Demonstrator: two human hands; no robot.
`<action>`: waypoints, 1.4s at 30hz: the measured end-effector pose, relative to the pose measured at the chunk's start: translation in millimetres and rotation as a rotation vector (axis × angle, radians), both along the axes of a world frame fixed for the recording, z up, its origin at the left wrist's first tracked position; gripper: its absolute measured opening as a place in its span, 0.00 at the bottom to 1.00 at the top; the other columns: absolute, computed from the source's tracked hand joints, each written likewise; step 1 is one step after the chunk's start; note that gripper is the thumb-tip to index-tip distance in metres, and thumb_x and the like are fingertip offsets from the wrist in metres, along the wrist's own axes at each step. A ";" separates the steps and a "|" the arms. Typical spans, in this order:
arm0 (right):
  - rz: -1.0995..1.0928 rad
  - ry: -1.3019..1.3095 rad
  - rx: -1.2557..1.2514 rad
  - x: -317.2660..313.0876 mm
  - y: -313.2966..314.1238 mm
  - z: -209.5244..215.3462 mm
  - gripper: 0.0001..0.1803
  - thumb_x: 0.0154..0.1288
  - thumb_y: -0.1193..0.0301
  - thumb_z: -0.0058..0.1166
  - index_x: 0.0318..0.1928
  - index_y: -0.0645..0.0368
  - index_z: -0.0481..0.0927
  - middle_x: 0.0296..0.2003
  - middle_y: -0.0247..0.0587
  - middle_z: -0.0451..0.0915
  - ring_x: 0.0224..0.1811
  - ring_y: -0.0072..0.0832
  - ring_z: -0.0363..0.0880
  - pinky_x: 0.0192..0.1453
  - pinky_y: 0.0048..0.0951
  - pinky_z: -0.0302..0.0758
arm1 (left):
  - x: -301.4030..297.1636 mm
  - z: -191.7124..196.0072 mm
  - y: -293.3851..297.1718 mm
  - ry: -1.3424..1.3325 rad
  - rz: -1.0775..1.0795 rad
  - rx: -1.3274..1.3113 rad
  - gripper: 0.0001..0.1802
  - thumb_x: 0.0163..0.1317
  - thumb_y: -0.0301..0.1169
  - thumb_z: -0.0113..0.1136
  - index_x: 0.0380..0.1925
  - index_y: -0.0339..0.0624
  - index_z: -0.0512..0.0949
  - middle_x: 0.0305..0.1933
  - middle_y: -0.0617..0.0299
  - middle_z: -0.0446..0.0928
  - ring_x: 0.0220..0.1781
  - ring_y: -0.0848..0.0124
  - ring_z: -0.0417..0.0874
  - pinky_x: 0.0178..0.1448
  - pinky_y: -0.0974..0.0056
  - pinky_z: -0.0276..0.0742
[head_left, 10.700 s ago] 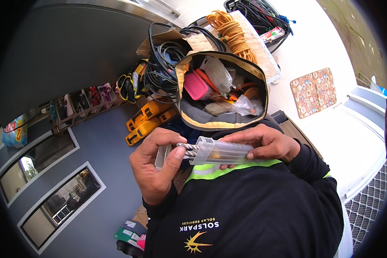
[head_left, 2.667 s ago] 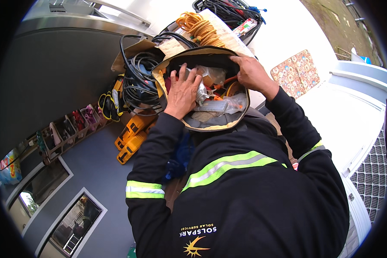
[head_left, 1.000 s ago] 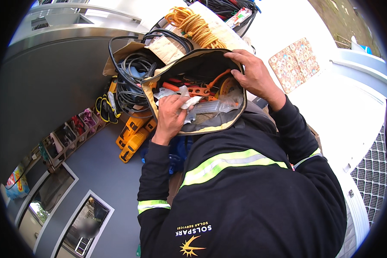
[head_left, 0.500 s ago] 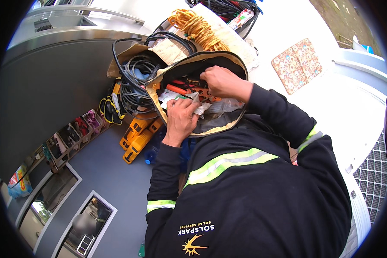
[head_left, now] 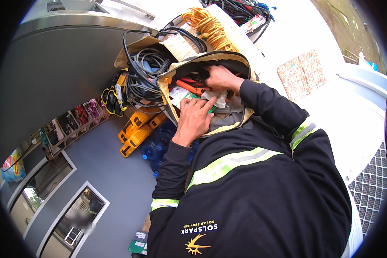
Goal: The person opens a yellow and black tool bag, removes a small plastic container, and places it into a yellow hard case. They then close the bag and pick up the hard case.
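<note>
Likely rummaging in black-and-tan fabric bag, 12 o'clock: left hand loosely spread over flat white-and-green packet; right hand curled inside, 1 o'clock, can't tell its grip. Next move probably needs packet held clear.

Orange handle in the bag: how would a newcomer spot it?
Find the open tan-rimmed bag both hands reach into. Inside, look just above the left hand, left of the right hand. The orange handle is a straight, bright-orange bar, unlike the pale packet below it.
</note>
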State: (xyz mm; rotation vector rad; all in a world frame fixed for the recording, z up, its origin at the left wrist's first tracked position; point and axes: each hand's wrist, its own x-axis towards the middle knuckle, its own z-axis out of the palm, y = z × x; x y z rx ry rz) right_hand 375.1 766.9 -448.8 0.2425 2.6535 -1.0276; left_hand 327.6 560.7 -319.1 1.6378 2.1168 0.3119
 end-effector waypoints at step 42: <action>0.345 -0.020 -0.285 -41.6 43.5 -38.1 0.20 0.69 0.61 0.58 0.52 0.59 0.90 0.47 0.59 0.90 0.52 0.52 0.89 0.58 0.46 0.83 | -9.4 -20.2 -15.1 0.152 0.690 -0.148 0.46 0.63 0.43 0.71 0.79 0.41 0.64 0.62 0.27 0.76 0.62 0.28 0.79 0.67 0.37 0.78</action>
